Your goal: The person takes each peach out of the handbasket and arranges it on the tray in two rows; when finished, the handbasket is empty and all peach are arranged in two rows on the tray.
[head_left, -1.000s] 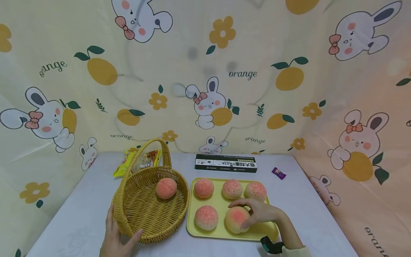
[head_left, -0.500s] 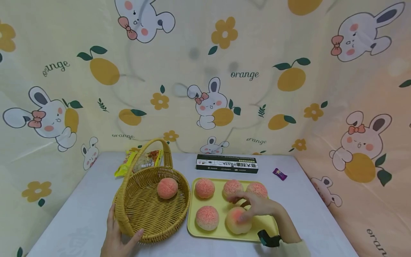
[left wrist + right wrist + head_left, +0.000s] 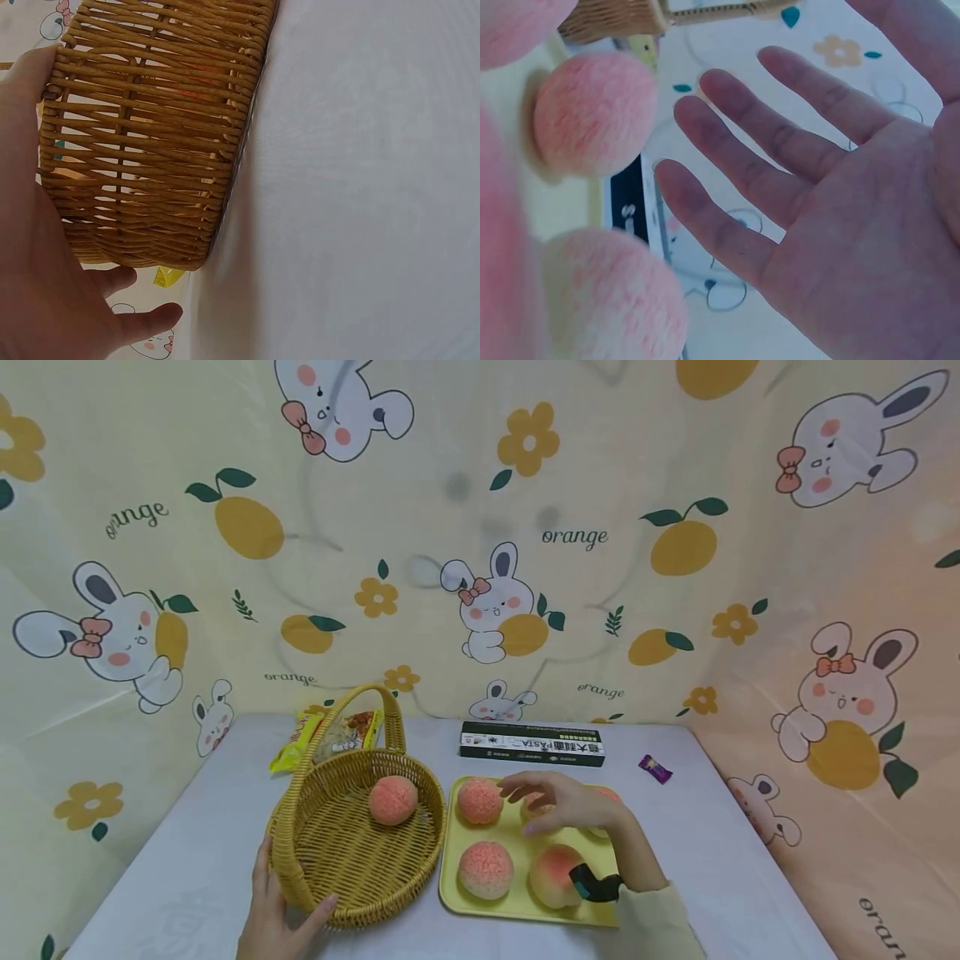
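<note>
A grey table [image 3: 187,827] carries a wicker basket [image 3: 337,860] and, just beside it on the right, a yellow tray [image 3: 450,893]. The left hand [image 3: 273,918] rests with relaxed fingers against the near wall of the basket, which holds one pink peach bun [image 3: 392,799]. The right hand [image 3: 570,806] hovers over the back row of the tray, fingers spread and holding nothing. Under it a bun [image 3: 536,810] is partly hidden; three more buns [image 3: 485,868] lie in the tray. Behind stand a pasta box [image 3: 532,745], a snack bag [image 3: 330,735] and a purple candy [image 3: 654,768].
</note>
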The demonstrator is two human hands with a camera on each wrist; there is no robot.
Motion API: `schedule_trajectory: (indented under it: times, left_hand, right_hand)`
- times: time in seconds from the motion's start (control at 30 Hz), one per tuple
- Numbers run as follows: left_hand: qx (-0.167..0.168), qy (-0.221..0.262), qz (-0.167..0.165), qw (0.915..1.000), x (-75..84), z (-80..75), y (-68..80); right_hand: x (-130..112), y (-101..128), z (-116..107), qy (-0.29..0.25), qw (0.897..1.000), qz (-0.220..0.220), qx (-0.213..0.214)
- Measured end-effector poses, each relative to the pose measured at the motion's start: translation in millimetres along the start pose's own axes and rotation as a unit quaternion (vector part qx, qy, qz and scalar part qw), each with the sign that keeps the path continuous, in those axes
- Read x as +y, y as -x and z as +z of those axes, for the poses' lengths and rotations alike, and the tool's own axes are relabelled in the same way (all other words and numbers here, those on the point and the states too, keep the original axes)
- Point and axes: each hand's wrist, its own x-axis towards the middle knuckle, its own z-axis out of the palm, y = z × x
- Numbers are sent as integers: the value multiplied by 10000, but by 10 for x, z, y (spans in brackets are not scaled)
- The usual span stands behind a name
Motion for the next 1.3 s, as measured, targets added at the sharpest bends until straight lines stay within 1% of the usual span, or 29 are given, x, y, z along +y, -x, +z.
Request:
schedule_trajectory:
  times: [0.17,0.37,0.53,0.67,0.93,1.03,1.23,1.3]
  left_hand:
    - [3,27,5,10000,5,-5,2]
    - [-27,33,-33,10000,1,-3,4]
    - [-72,10,-105,9999,7,-1,4]
    - [-125,-8,-134,9998,14,-5,3]
    - [-140,-25,-184,9997,16,-17,9]
    - [-162,-60,-238,9996,23,-20,13]
    - [-204,-43,-305,9993,45,-33,18]
    - [-222,-14,-304,9993,38,-29,16]
  right_hand:
    - [-95,-191,5,209,9998,-13,-41]
    - [-201,-448,48,103,9998,-74,-168]
    - [-299,-707,105,114,9994,-160,-285]
    - [-348,-931,160,264,9986,-204,-415]
    - [-462,-1328,328,388,9976,-46,-573]
    - [-494,-1463,380,582,9961,-24,-657]
    - [-536,-1713,441,1068,9897,28,-958]
    - [-547,-1780,457,1138,9881,120,-1023]
